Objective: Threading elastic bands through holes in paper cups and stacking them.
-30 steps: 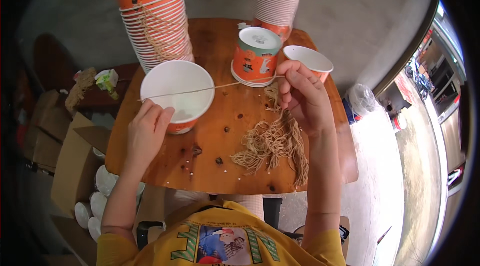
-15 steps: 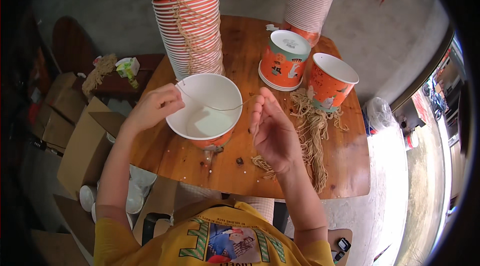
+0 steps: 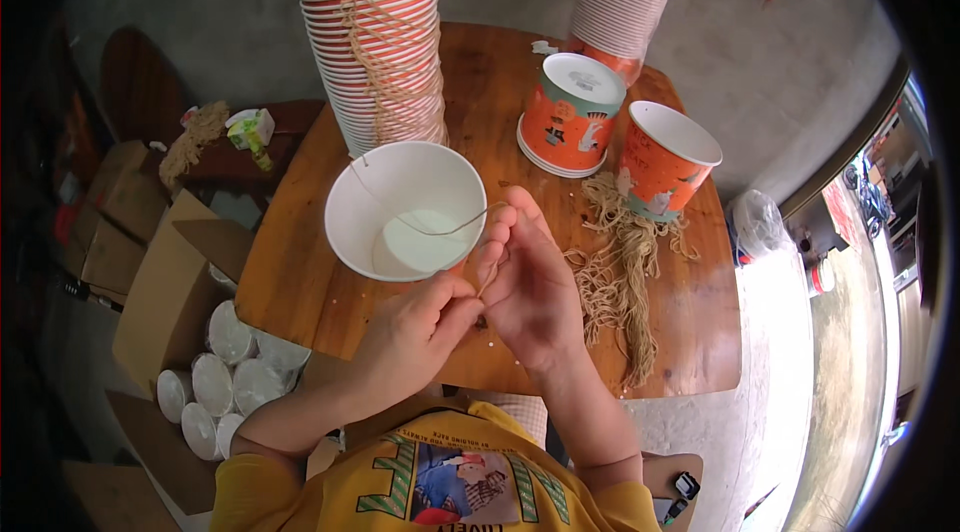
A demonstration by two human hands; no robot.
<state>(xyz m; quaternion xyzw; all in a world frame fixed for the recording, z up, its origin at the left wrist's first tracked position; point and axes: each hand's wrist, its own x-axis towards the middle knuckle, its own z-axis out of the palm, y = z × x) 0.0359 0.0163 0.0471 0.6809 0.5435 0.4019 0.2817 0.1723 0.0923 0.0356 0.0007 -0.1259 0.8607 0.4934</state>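
The paper bucket was white inside, with a rolled rim and a sliver of orange outer wall showing under its near edge. It stood upright, mouth up, near the front edge of the round wooden table, just before the hands, and held nothing but a thin cord that sagged across its mouth from the far-left rim to the near-right rim (the cord's long axis ran left-back to right-front). The cord's right end led into the right hand, whose fingertips were pressed together, pinching it just beside the rim. The left hand lay against the right, thumb and forefinger closed on the same cord lower down.

Behind the bucket rose a tall stack of orange buckets with cord handles hanging down its side. To the right stood an upturned orange bucket, bottom up, and an open orange bucket tilted slightly, empty as far as could be seen. A loose bundle of tan cords lay on the table lengthwise, front to back, right of the hands. On the floor at the left, a cardboard box stood beside white lids.
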